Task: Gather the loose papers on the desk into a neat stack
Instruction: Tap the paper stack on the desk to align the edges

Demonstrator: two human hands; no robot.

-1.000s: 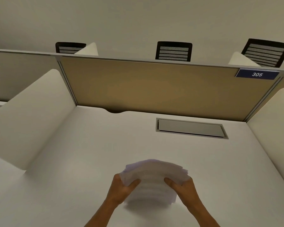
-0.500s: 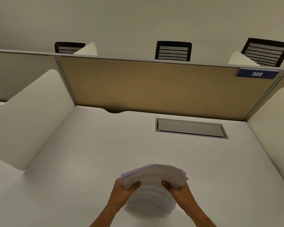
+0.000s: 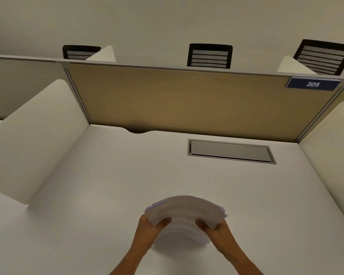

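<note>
- Your left hand (image 3: 149, 229) and right hand (image 3: 216, 229) both clamp the papers (image 3: 185, 212); each thumb lies over the top sheet, the other fingers are hidden beneath.
- The papers sit between your hands, near the close edge of the bench (image 3: 107, 175), roughly at its middle from side to side. The bundle bows upward in the centre, with its far edge raised.
- The lower end looks blurred; you cannot tell from this view whether it touches the bench or hangs just above it.
- Sheet edges fan out unevenly at both sides and along the far edge, so the stack is not yet square.
- The relation that matters: the long axis of the sheets runs away from you, and your hands hold the two long sides, equally near. Judged from that, the likely next move is standing the short near edge down on the bench and tapping to align.
- No other loose sheets show on the bench, so the gathering seems done and squaring remains.
- Risk, as a judgement: loosening too far while the bundle is bowed could let inner sheets slide out.
- The metal hatch (image 3: 230, 150) lies well beyond the papers, clear of them.
</note>
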